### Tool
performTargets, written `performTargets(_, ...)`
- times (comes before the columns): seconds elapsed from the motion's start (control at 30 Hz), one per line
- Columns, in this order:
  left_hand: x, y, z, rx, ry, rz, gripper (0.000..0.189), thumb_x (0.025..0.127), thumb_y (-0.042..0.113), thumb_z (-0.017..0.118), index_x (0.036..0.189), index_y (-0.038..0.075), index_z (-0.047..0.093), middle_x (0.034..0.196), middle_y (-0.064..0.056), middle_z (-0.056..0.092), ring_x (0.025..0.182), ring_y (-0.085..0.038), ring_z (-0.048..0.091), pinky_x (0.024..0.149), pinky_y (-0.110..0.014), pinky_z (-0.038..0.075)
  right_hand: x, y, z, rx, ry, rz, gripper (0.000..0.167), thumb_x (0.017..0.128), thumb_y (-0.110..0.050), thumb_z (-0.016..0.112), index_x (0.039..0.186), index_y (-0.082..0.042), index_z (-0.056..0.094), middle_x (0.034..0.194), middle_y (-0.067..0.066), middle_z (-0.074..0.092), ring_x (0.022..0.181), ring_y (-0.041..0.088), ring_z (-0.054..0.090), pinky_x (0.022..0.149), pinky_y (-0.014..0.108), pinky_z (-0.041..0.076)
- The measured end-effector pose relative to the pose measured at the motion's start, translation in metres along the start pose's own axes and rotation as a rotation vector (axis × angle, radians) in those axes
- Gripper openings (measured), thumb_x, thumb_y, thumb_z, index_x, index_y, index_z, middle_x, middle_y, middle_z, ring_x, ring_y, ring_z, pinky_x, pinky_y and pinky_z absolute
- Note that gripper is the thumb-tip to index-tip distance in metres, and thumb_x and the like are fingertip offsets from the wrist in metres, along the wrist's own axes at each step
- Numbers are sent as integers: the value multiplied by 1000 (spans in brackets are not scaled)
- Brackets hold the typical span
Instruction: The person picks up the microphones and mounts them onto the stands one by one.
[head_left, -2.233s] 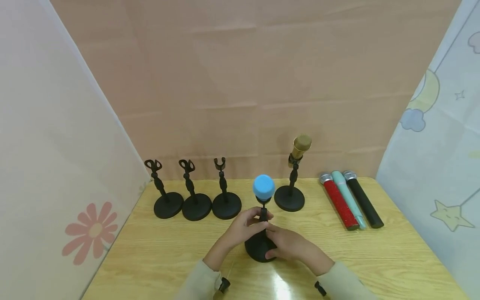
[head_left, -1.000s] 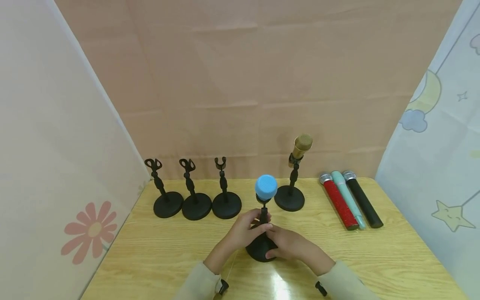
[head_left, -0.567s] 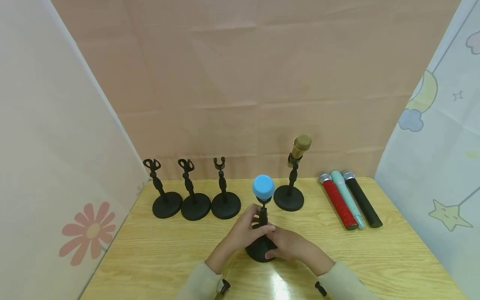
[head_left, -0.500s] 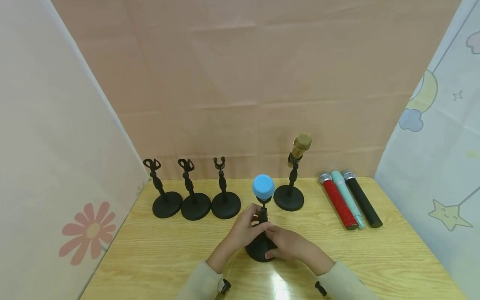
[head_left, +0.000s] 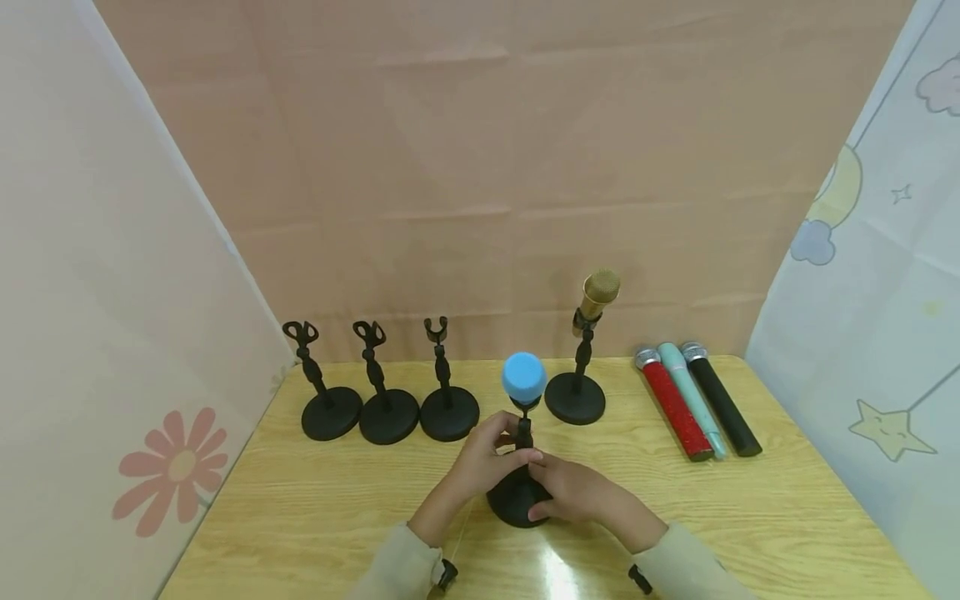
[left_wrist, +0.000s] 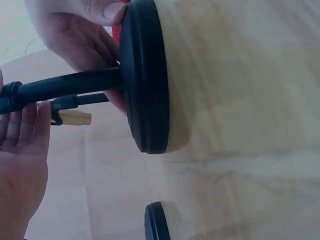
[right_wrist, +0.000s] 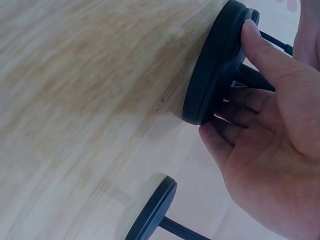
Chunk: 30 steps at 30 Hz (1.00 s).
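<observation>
Head view: the blue microphone (head_left: 524,377) sits clipped in its black stand (head_left: 513,492), upright on the middle of the tabletop (head_left: 337,500), forward of the row along the back edge. The left hand's (head_left: 480,461) fingers are curled loosely round the pole (left_wrist: 75,82); the right hand (head_left: 577,492) grips the round base (right_wrist: 212,75), thumb on its rim and fingers against its upper face.

For a steady placement, the right hand should press the base evenly so it sits flat, while the left guides the pole without pulling it sideways. The weight up top looks likely to make the stand tip if pushed high, so any slide should start low, from the base. Leave room toward the back edge for the gold microphone (head_left: 600,289), and stay clear of the three bare stands (head_left: 388,417) nearer the back left corner.
</observation>
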<state>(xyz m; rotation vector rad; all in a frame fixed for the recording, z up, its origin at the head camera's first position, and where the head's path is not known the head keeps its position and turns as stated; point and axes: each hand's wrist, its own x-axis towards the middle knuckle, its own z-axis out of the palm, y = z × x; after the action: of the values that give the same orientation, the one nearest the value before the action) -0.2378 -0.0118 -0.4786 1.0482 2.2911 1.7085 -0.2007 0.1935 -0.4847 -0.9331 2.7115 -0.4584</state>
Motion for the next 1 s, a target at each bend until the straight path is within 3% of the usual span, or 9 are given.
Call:
performTargets(0.1,-1,-2,0,12,21,33,23,95,18,71,116,7,67,112,-5,71,112,-20,66,103,-34,51,0,-1,0,-7,-13,3,70,90,-39,76,141,3,53,153,17,45,133,32,53,104,43,49)
performTargets(0.23,0,-1,-5,30,-72,98,24,100,15,63,122,4,66,116,-8,72,116,-19,66,103,-31,51,0,-2,-2,1,-14,4,72,90,-36,77,144,4,51,156,17,41,134,32,52,105,43,49)
performTargets(0.4,0,-1,-12,35,-175,62,32,105,21,56,133,7,61,129,-8,68,124,-19,62,106,-34,49,1,-1,-3,18,0,-13,73,90,-34,77,146,3,49,156,17,40,134,32,52,105,45,48)
performTargets(0.47,-4,-3,-14,108,-201,22,36,105,28,57,136,10,59,135,-5,64,129,-20,57,108,-38,47,1,0,-2,34,2,-8,73,91,-35,76,148,1,47,158,16,39,135,33,52,106,45,48)
performTargets(0.7,-25,-14,-13,561,-311,-150,63,94,47,70,144,13,54,145,-3,52,134,-19,48,107,-35,47,-4,-4,7,0,70,35,70,91,-43,73,147,-6,52,156,12,44,132,31,55,100,45,52)
performTargets(0.83,-32,-13,-7,701,-345,-180,69,91,45,74,145,7,54,147,-5,52,132,-19,50,106,-32,48,-9,-8,9,-40,88,92,71,90,-44,73,145,-4,54,153,15,48,131,34,56,97,46,53)
performTargets(1.0,-28,-9,2,773,-347,-236,78,89,47,74,148,4,49,154,-9,47,137,-21,47,106,-32,47,-8,-6,5,-12,89,117,69,90,-40,74,143,-1,55,153,17,47,133,37,53,100,50,51)
